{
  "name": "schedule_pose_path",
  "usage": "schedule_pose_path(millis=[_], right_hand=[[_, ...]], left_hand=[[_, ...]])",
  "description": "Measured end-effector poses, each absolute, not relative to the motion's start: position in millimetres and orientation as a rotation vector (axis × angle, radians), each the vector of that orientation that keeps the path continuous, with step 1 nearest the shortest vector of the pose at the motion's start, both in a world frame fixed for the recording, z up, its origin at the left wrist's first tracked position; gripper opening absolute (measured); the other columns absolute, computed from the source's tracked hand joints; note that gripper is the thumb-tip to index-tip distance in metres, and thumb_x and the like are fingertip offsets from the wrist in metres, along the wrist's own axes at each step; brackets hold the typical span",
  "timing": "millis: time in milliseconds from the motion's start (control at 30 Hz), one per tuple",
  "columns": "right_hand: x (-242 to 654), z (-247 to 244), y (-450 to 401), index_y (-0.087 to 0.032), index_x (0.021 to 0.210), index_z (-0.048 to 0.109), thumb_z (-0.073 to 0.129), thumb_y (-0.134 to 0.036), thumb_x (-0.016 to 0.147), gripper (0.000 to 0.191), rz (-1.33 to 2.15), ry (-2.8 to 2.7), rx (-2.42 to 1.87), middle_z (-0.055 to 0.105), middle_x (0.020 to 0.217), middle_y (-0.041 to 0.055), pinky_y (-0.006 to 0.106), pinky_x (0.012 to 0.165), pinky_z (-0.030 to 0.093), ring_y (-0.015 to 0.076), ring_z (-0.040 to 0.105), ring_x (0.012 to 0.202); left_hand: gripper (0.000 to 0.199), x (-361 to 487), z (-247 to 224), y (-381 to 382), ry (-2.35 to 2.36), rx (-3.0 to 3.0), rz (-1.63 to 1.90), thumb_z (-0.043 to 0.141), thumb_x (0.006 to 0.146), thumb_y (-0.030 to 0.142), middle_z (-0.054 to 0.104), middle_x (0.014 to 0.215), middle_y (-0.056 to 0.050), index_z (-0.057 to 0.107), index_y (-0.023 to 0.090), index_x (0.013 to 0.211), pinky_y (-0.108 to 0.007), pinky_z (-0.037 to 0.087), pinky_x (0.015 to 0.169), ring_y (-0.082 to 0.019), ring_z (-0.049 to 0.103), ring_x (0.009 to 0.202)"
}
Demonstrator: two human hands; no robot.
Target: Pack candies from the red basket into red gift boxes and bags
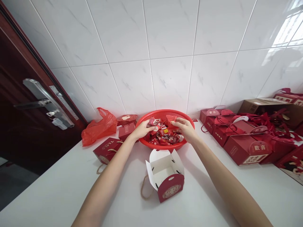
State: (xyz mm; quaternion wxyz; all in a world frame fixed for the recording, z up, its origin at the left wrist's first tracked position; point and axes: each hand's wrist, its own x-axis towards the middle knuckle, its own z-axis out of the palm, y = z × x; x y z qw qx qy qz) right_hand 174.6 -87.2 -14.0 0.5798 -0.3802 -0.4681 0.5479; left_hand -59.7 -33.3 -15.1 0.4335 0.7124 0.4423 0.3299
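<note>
Left hand (141,130): reaches over the left rim of the red basket (163,147), grip partly closed about the wrapped sweets (166,135); cannot tell holding from mere touching.
Right hand (187,129): reaches over the right rim, grip closed on a red packet (170,120), thumb and fingers at its right side.
Basket: sits on the white worktop (123,201) near the tiled wall (172,82); holds a heap of sweets, partly covered by both hands, small print too fine to read.
Open box (171,188): stands just in front of the basket, flaps raised, pale inside showing; rope handle (142,188) looped at left.
Left side: shows a red plastic bag (100,128) and a dark red box (107,151), partly hidden behind the left forearm.
Right side: shows crowded red gift boxes (243,148), some cut off by the frame edge; behind, a cardboard box (248,107) with contents hard to make out.
Door (14,129): runs out of frame at left.
</note>
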Motion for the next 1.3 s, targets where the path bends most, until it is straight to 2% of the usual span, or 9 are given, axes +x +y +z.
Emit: schedule_pose_path(millis=[133,200,267,400,533,733,867,1133,1300], right_hand=[[175,-14,-88,-0.021,0.078,0.069,0.086,-0.039,0.059,0.03,1.277,-1.104,-0.892,0.074,0.092,0.0037,0.029,0.069,0.055,0.0195,0.069,0.083],[175,-14,-88,-0.021,0.08,0.069,0.085,-0.039,0.06,0.031,1.276,-1.106,-0.9,0.073,0.092,0.0037,0.029,0.07,0.056,0.0191,0.069,0.082],[174,-14,-88,-0.021,0.079,0.068,0.085,-0.039,0.061,0.031,1.266,-1.102,-0.905,0.073,0.09,0.0032,0.029,0.07,0.057,0.0187,0.069,0.081],[172,-13,-90,-0.022,0.078,0.063,0.085,-0.038,0.063,0.032,1.254,-1.13,-0.93,0.072,0.085,0.0019,0.031,0.068,0.06,0.0196,0.069,0.079],[172,-13,-91,-0.024,0.085,0.063,0.084,-0.041,0.066,0.033,1.284,-1.221,-0.93,0.072,0.083,0.0022,0.033,0.064,0.061,0.0221,0.07,0.08],[175,-17,-91,-0.023,0.09,0.062,0.083,-0.045,0.069,0.037,1.288,-1.363,-0.869,0.072,0.096,0.0039,0.031,0.065,0.059,0.0231,0.07,0.09],[176,-19,-89,-0.022,0.09,0.063,0.084,-0.047,0.067,0.04,1.263,-1.382,-0.881,0.07,0.091,0.0025,0.03,0.062,0.056,0.0208,0.068,0.083],[178,-18,-92,-0.022,0.089,0.062,0.083,-0.045,0.068,0.038,1.257,-1.549,-0.885,0.066,0.081,-0.0003,0.028,0.057,0.051,0.0174,0.062,0.073],[175,-12,-94,-0.022,0.079,0.058,0.084,-0.044,0.062,0.038,1.254,-1.291,-0.938,0.068,0.081,0.0003,0.027,0.055,0.049,0.0185,0.063,0.074]], left_hand=[[0.078,-61,-13,-37,1.152,1.722,0.915,0.08,0.072,0.035,0.077,0.083,-0.004,0.051,0.013,0.141,-0.044,0.05,0.098,-0.026,0.073,0.092],[0.09,-60,-11,-40,1.136,1.695,0.964,0.082,0.07,0.035,0.076,0.08,-0.003,0.044,0.012,0.148,-0.044,0.047,0.103,-0.026,0.073,0.094],[0.087,-58,-9,-44,1.096,1.652,1.01,0.087,0.065,0.037,0.078,0.09,-0.006,0.053,0.012,0.142,-0.044,0.045,0.106,-0.028,0.071,0.103],[0.064,-41,-11,-49,0.979,1.533,1.094,0.092,0.055,0.038,0.077,0.109,-0.012,0.074,0.014,0.111,-0.047,0.046,0.107,-0.031,0.068,0.112],[0.057,-17,-13,-53,0.925,1.443,1.094,0.093,0.056,0.029,0.076,0.1,-0.009,0.072,0.014,0.106,-0.044,0.053,0.098,-0.026,0.07,0.101],[0.062,-4,-10,-62,0.939,1.462,0.951,0.087,0.066,0.022,0.069,0.082,-0.001,0.062,0.016,0.122,-0.037,0.06,0.078,-0.02,0.069,0.082],[0.061,-5,-8,-65,0.964,1.49,0.968,0.086,0.065,0.023,0.068,0.083,-0.001,0.063,0.017,0.121,-0.035,0.057,0.08,-0.019,0.068,0.08],[0.048,-4,-8,-66,0.854,1.558,1.011,0.086,0.065,0.043,0.071,0.087,-0.004,0.069,0.015,0.1,-0.036,0.054,0.087,-0.02,0.067,0.087],[0.036,-8,-8,-60,1.0,1.531,1.003,0.077,0.074,0.045,0.073,0.088,-0.003,0.069,0.018,0.097,-0.031,0.055,0.077,-0.018,0.069,0.079]])
